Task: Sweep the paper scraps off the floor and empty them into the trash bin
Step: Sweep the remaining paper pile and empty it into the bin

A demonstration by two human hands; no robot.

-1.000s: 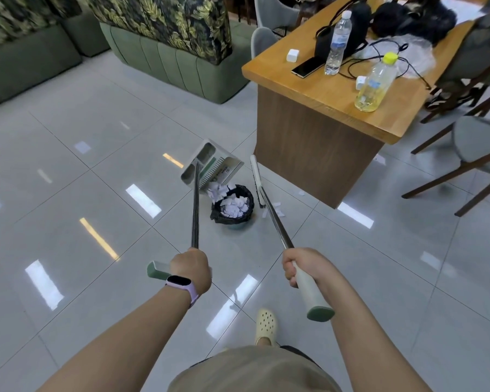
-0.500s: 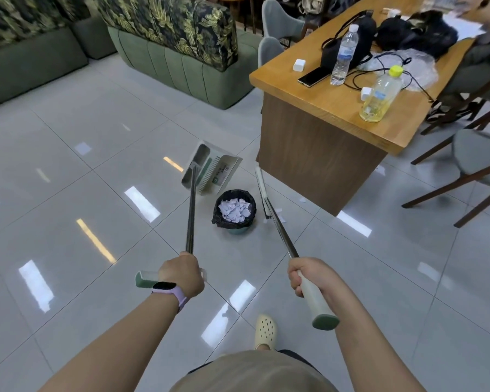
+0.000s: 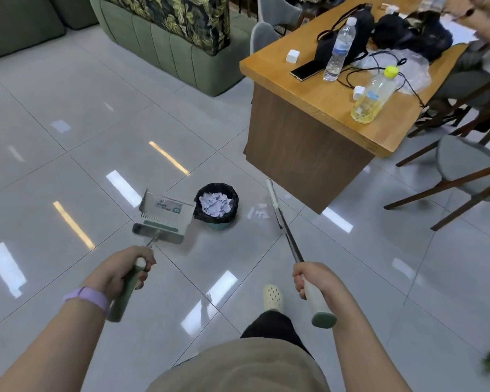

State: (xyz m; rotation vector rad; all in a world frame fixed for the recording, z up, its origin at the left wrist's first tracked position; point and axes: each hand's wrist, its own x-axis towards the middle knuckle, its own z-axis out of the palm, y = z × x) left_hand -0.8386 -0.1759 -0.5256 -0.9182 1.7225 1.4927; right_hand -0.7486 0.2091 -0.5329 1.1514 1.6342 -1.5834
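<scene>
Left hand (image 3: 123,271): fingers (image 3: 146,267) curled round the green grip of the dustpan (image 3: 163,217) handle, with a lilac band (image 3: 87,298) on the wrist. The handle runs from the grip up and away to the pan, so its long axis appears strongly foreshortened; the pan lies beyond the fingers, its mouth turned away from the person and toward the upper right, its right edge just beside the bin (image 3: 217,206). Whether the pan rests on the floor (image 3: 68,131) cannot be told. Right hand (image 3: 313,278): fingers wrapped round the pale grip of the broom (image 3: 287,239), the green end cap below the fist. The broom's long axis runs from the fist up and to the left, its narrow head well beyond the fingers, near the table (image 3: 309,108) corner. The black-lined bin stands upright on the floor between the two tools, filled with pale scraps (image 3: 215,203). A few loose scraps (image 3: 258,212) lie on the tiles between bin and broom head, just left of the head. On the table: two bottles (image 3: 338,49), a phone (image 3: 306,70), dark bags and cables. A sofa (image 3: 167,43) stands beyond, chairs (image 3: 464,171) at right. One foot in a pale clog (image 3: 273,298) shows between the arms.
</scene>
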